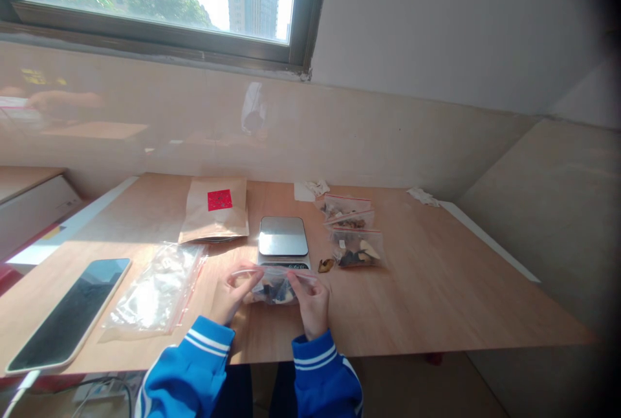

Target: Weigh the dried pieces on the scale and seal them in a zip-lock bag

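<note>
The left hand (233, 295) and the right hand (310, 305) are both closed in a pinch, and their fingers hold the top edge of a small clear zip bag (274, 290) from two sides. This bag has dark and pale dried pieces inside, and it hangs low between the hands, just in front of a digital kitchen scale (283, 240). I cannot tell if it touches the scale. Blue sleeves with white stripes (189, 366) come from the near edge of the wooden table (436, 275).

On the right of the scale, one loose dried piece (326, 265) lies on the table, near two filled zip bags (356, 248), and these bags are lying close together. On the left of the hands there is a flat clear plastic bag (155, 288) with red edge, and further left is a smartphone (68, 314) with a cable. Behind the scale lies a kraft paper envelope (216, 211) with a red square label. Small pieces of white paper (310, 190) are at the far edge of the table.
</note>
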`<state>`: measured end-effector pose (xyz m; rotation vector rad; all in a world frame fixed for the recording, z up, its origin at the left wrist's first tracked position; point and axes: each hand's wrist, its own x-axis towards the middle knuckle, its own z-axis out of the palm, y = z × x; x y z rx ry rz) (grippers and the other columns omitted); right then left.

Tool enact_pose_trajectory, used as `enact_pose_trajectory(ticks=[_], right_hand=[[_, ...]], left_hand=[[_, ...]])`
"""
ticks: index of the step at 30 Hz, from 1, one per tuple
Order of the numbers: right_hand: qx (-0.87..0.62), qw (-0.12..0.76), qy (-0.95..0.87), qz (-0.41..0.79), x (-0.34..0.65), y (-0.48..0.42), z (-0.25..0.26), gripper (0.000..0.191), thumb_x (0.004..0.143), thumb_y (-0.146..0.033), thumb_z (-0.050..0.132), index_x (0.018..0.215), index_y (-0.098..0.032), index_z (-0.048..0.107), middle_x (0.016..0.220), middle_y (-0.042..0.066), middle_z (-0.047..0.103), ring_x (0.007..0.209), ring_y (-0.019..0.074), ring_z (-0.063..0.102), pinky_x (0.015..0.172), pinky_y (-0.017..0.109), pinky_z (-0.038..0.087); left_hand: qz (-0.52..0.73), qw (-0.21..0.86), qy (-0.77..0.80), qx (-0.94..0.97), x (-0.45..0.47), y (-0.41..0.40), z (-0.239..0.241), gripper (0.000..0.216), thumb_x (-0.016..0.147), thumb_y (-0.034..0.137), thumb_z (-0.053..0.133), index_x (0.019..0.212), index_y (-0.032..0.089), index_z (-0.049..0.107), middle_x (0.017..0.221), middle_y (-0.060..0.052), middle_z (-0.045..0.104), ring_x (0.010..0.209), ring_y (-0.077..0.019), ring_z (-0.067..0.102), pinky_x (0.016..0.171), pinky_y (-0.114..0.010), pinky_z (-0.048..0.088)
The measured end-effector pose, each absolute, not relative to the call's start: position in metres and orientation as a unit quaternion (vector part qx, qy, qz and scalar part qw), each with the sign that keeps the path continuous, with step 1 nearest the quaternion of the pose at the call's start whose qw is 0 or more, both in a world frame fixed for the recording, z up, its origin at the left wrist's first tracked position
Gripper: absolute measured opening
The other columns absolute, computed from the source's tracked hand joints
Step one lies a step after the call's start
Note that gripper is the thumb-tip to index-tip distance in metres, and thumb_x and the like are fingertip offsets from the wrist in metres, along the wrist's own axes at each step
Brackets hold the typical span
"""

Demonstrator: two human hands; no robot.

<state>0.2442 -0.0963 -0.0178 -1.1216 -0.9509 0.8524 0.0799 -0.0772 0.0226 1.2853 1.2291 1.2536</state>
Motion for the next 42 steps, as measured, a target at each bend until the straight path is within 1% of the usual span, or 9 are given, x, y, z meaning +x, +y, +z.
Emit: enact_pose_trajectory(ticks=[11,14,16,22,26,28,32,39,42], right_hand=[[-0.488,0.664,-0.422,0.378,0.245,-0.100,-0.012,0.025,0.075,-0.041,0.073,0.077,-0.016,0.072,0.079,0.004,0.066,0.076,0.0197,0.064,0.071,0.032,0.054],[-0.474,0.665,-0.425,0.391,0.245,-0.099,-0.012,0.026,0.076,-0.042,0.072,0.079,-0.016,0.071,0.081,0.005,0.068,0.080,0.0209,0.066,0.076,0.034,0.055],[-0.463,0.664,-0.435,0.394,0.244,-0.099,-0.012,0.027,0.076,-0.043,0.071,0.079,-0.017,0.072,0.084,0.006,0.070,0.084,0.0220,0.066,0.081,0.036,0.055],[-0.423,0.629,-0.459,0.463,0.244,-0.100,-0.009,0.036,0.079,-0.043,0.069,0.107,-0.020,0.069,0.101,0.008,0.072,0.092,0.0240,0.068,0.084,0.039,0.056],[-0.441,0.625,-0.493,0.415,0.245,-0.099,-0.011,0.024,0.080,-0.039,0.070,0.092,-0.019,0.073,0.100,0.008,0.071,0.094,0.0229,0.067,0.087,0.038,0.054],[-0.443,0.633,-0.502,0.388,0.246,-0.098,-0.012,0.020,0.080,-0.038,0.070,0.086,-0.019,0.073,0.097,0.008,0.071,0.096,0.0226,0.065,0.089,0.037,0.052],[-0.458,0.630,-0.505,0.372,0.246,-0.097,-0.014,0.019,0.081,-0.037,0.069,0.084,-0.019,0.074,0.090,0.006,0.070,0.091,0.0220,0.064,0.086,0.037,0.051],[-0.463,0.636,-0.510,0.349,0.246,-0.099,-0.013,0.015,0.081,-0.033,0.069,0.076,-0.020,0.072,0.082,0.005,0.067,0.085,0.0205,0.062,0.081,0.034,0.050],[-0.459,0.638,-0.516,0.341,0.245,-0.099,-0.012,0.013,0.081,-0.031,0.068,0.075,-0.020,0.071,0.080,0.004,0.066,0.084,0.0194,0.061,0.079,0.033,0.049]], left_hand=[[0.500,0.465,0.506,0.527,0.077,-0.077,0.021,0.029,0.065,0.044,0.076,0.077,0.017,0.072,0.087,-0.007,0.069,0.091,-0.0222,0.064,0.086,-0.032,0.052],[0.490,0.451,0.503,0.551,0.077,-0.076,0.025,0.027,0.067,0.044,0.074,0.074,0.018,0.074,0.090,-0.008,0.070,0.095,-0.0228,0.064,0.092,-0.034,0.050],[0.483,0.451,0.500,0.560,0.078,-0.077,0.029,0.027,0.067,0.044,0.074,0.073,0.019,0.075,0.091,-0.008,0.071,0.094,-0.0235,0.064,0.091,-0.035,0.051],[0.450,0.485,0.502,0.557,0.082,-0.081,0.037,0.025,0.066,0.041,0.075,0.076,0.019,0.074,0.079,-0.005,0.072,0.080,-0.0237,0.067,0.075,-0.032,0.054],[0.452,0.496,0.490,0.557,0.082,-0.080,0.035,0.026,0.067,0.043,0.074,0.076,0.018,0.073,0.075,-0.005,0.071,0.073,-0.0214,0.067,0.068,-0.030,0.054],[0.450,0.494,0.481,0.568,0.081,-0.079,0.035,0.027,0.068,0.043,0.073,0.077,0.018,0.073,0.079,-0.006,0.071,0.076,-0.0206,0.067,0.070,-0.030,0.055],[0.458,0.463,0.481,0.587,0.079,-0.079,0.036,0.026,0.068,0.042,0.074,0.076,0.018,0.074,0.086,-0.008,0.072,0.086,-0.0213,0.066,0.082,-0.032,0.054],[0.447,0.461,0.499,0.582,0.079,-0.076,0.034,0.024,0.066,0.043,0.074,0.071,0.020,0.075,0.083,-0.006,0.072,0.089,-0.0234,0.066,0.085,-0.032,0.054],[0.442,0.469,0.502,0.577,0.079,-0.076,0.033,0.028,0.066,0.045,0.073,0.072,0.018,0.075,0.081,-0.006,0.071,0.086,-0.0230,0.066,0.080,-0.031,0.055]])
